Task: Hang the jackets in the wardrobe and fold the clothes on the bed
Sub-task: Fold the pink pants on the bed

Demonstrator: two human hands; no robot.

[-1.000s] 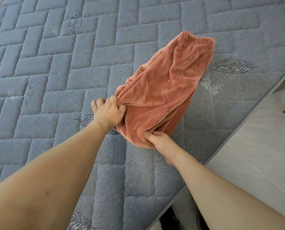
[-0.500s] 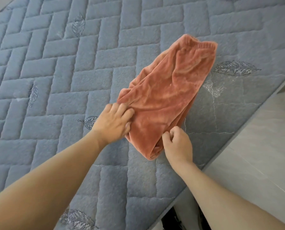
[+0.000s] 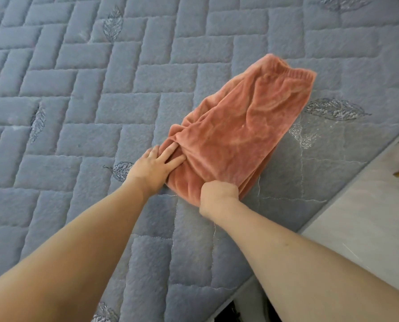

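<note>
An orange plush garment (image 3: 238,129) with an elastic waistband lies folded on the grey quilted bed (image 3: 101,112), its waistband end pointing to the upper right. My left hand (image 3: 155,166) rests flat on its near left corner, fingers spread and partly tucked into a fold. My right hand (image 3: 218,191) is closed in a fist on the garment's near edge, gripping the cloth.
The bed's edge (image 3: 333,217) runs diagonally at the right, with pale floor (image 3: 368,228) beyond it. A dark object (image 3: 226,313) shows on the floor at the bottom, beside the bed. Leaf embroidery dots the quilt.
The garment has been lowered flat onto the bed. My left hand went from gripping its corner to pressing flat on it. My right hand shifted up to the near edge and closed on it.
</note>
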